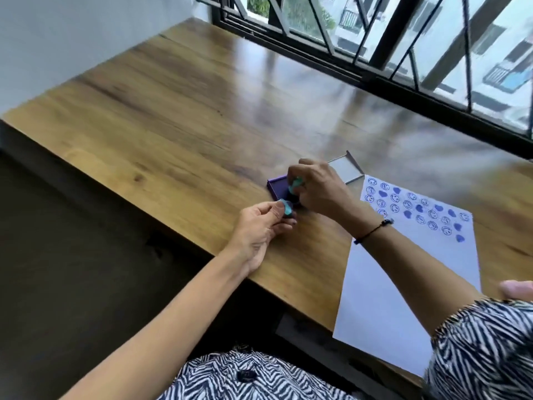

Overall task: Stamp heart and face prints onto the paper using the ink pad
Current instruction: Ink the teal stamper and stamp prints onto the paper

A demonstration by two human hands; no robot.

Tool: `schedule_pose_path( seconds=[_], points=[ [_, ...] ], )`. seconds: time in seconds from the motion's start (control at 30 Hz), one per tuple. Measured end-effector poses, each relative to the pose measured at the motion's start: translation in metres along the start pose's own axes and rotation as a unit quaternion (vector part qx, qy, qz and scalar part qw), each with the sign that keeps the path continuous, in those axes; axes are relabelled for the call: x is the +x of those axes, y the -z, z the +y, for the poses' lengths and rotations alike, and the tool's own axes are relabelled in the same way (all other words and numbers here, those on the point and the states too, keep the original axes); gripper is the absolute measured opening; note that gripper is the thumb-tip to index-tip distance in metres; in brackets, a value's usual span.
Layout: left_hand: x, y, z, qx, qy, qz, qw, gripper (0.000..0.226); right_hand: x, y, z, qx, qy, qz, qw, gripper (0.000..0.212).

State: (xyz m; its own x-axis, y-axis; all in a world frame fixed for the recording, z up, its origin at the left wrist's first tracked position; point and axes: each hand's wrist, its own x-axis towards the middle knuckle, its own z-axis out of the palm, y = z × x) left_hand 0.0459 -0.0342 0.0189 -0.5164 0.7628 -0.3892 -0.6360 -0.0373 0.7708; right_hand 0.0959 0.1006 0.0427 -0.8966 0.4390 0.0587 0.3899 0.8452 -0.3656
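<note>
A purple ink pad lies open on the wooden table, its lid beside it to the right. My right hand is shut on a teal stamp and holds it down on the pad. My left hand pinches a second teal stamp just in front of the pad, above the table. A white paper lies to the right, its far end covered with several blue face and heart prints.
The wooden table runs along a barred window at the back right. Its near-left edge drops to a dark floor. A knee shows at the right edge.
</note>
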Motion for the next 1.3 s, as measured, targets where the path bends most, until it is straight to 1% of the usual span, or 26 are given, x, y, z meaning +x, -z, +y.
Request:
schedule_pose_path(
  seconds=[0.13, 0.2, 0.23, 0.27, 0.3, 0.37, 0.4, 0.43, 0.47, 0.53, 0.57, 0.63, 0.67, 0.77, 0.87, 0.97, 1.1, 1.3],
  points=[
    [0.002, -0.002, 0.002, 0.012, -0.003, 0.003, 1.0, 0.017, 0.002, 0.001, -0.003, 0.0, -0.007, 0.004, 1.0, 0.013],
    [0.002, -0.004, 0.0, 0.033, -0.006, -0.004, 0.999, 0.017, 0.0, 0.003, -0.005, 0.009, -0.014, -0.002, 1.0, 0.014],
    [0.003, -0.005, -0.002, 0.047, -0.013, -0.009, 0.999, 0.017, -0.003, 0.005, -0.004, 0.024, -0.023, 0.008, 0.999, 0.014],
    [0.003, -0.008, -0.004, 0.066, -0.026, -0.015, 0.997, 0.017, -0.008, 0.008, -0.002, 0.049, -0.042, 0.038, 0.997, 0.015],
    [0.005, -0.011, -0.005, 0.089, -0.042, -0.021, 0.995, 0.017, -0.015, 0.01, 0.001, 0.084, -0.07, 0.088, 0.99, 0.015],
    [0.007, -0.025, -0.012, 0.146, -0.074, -0.051, 0.985, 0.014, -0.041, 0.019, 0.016, 0.152, -0.146, 0.21, 0.955, 0.014],
    [0.007, -0.033, -0.016, 0.176, -0.088, -0.071, 0.978, 0.013, -0.055, 0.024, 0.026, 0.174, -0.188, 0.252, 0.933, 0.013],
    [0.008, -0.043, -0.022, 0.207, -0.098, -0.096, 0.969, 0.011, -0.072, 0.03, 0.038, 0.186, -0.231, 0.273, 0.915, 0.012],
    [0.009, -0.055, -0.028, 0.237, -0.103, -0.122, 0.958, 0.01, -0.088, 0.036, 0.051, 0.189, -0.269, 0.275, 0.903, 0.012],
    [0.01, -0.08, -0.041, 0.295, -0.107, -0.175, 0.933, 0.009, -0.113, 0.045, 0.072, 0.185, -0.318, 0.254, 0.895, 0.014],
    [0.011, -0.091, -0.046, 0.317, -0.11, -0.19, 0.923, 0.009, -0.118, 0.047, 0.079, 0.18, -0.327, 0.239, 0.896, 0.015],
    [0.011, -0.109, -0.056, 0.341, -0.106, -0.193, 0.914, 0.008, -0.124, 0.049, 0.088, 0.143, -0.33, 0.204, 0.911, 0.016],
    [0.011, -0.113, -0.061, 0.349, -0.104, -0.186, 0.913, 0.009, -0.123, 0.048, 0.092, 0.114, -0.325, 0.186, 0.92, 0.017],
    [0.014, -0.115, -0.071, 0.369, -0.107, -0.167, 0.908, 0.03, -0.119, 0.047, 0.097, 0.054, -0.316, 0.15, 0.935, 0.017],
    [0.015, -0.114, -0.072, 0.367, -0.118, -0.158, 0.909, 0.036, -0.116, 0.047, 0.095, 0.002, -0.301, 0.123, 0.946, 0.019],
    [0.014, -0.114, -0.071, 0.372, -0.119, -0.155, 0.907, 0.034, -0.116, 0.044, 0.092, -0.042, -0.291, 0.107, 0.95, 0.02],
    [0.015, -0.111, -0.072, 0.375, -0.116, -0.151, 0.907, 0.018, -0.115, 0.041, 0.093, -0.099, -0.285, 0.084, 0.95, 0.021],
    [0.015, -0.111, -0.07, 0.373, -0.11, -0.146, 0.91, 0.019, -0.109, 0.04, 0.093, -0.12, -0.272, 0.084, 0.951, 0.016]
  ],
)
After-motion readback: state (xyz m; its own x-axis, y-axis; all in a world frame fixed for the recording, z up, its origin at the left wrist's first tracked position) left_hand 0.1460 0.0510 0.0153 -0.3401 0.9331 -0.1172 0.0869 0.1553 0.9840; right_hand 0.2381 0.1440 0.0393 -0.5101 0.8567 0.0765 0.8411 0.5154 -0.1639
